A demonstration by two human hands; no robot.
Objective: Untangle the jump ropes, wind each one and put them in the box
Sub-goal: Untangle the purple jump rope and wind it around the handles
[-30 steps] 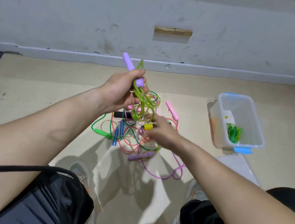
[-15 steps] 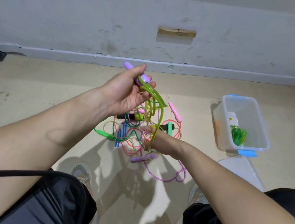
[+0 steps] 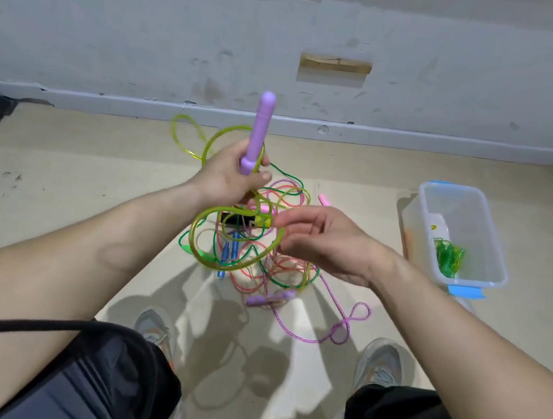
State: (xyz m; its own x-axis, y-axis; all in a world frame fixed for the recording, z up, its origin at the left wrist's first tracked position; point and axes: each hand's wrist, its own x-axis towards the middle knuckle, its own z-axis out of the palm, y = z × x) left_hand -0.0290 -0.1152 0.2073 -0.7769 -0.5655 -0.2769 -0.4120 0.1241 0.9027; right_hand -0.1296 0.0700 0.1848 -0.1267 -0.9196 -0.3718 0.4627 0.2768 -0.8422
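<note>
Gripping a purple handle upright, the left hand holds the yellow-green rope in loose loops. The right hand hovers beside them, fingers relaxed and empty. Beneath, the tangle lies on the floor. The box holds one wound green rope, so most of the job looks undone.

Open lane over beige floor between tangled pile of coloured plastic jump ropes and open-topped clear plastic box; translucent yellow-green rope loops hang across the pile.
</note>
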